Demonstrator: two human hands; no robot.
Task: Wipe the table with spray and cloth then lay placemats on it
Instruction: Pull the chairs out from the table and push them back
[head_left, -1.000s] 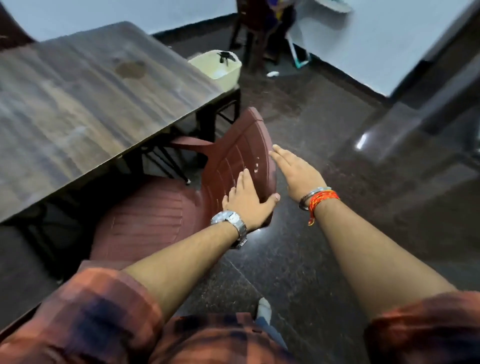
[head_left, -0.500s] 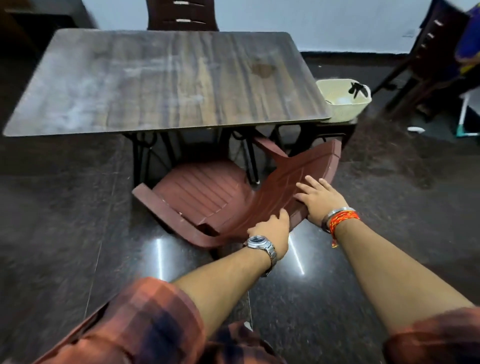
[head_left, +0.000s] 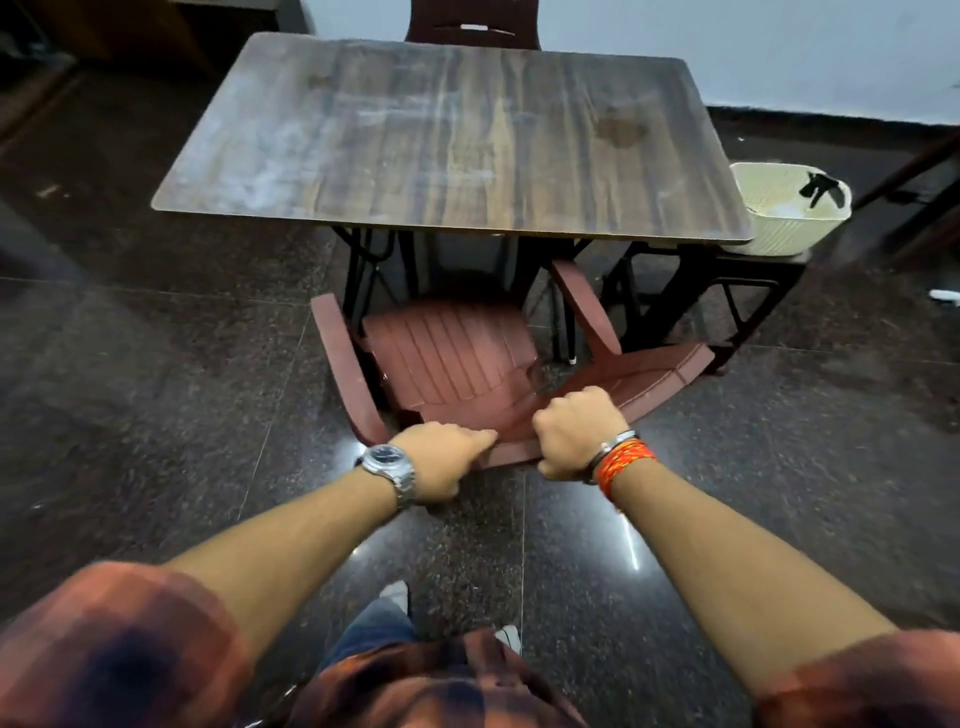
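A dark wood-grain table (head_left: 447, 140) stands ahead of me, its top smeared with pale streaks and a round stain near the right side. A reddish-brown plastic chair (head_left: 452, 353) sits at the table's near edge, its seat partly under the top. My left hand (head_left: 441, 457) and my right hand (head_left: 576, 431) both grip the top of the chair's backrest, side by side. No spray bottle, cloth or placemat is in view, unless inside the basket.
A cream plastic basket (head_left: 779, 228) with a black item inside rests on a dark stool (head_left: 748, 275) at the table's right. Another brown chair (head_left: 472, 23) stands at the far side. The dark speckled floor (head_left: 156, 389) surrounds the table.
I have turned to face the table squarely. Both hands have closed on the chair's backrest and the chair has swung round towards the table.
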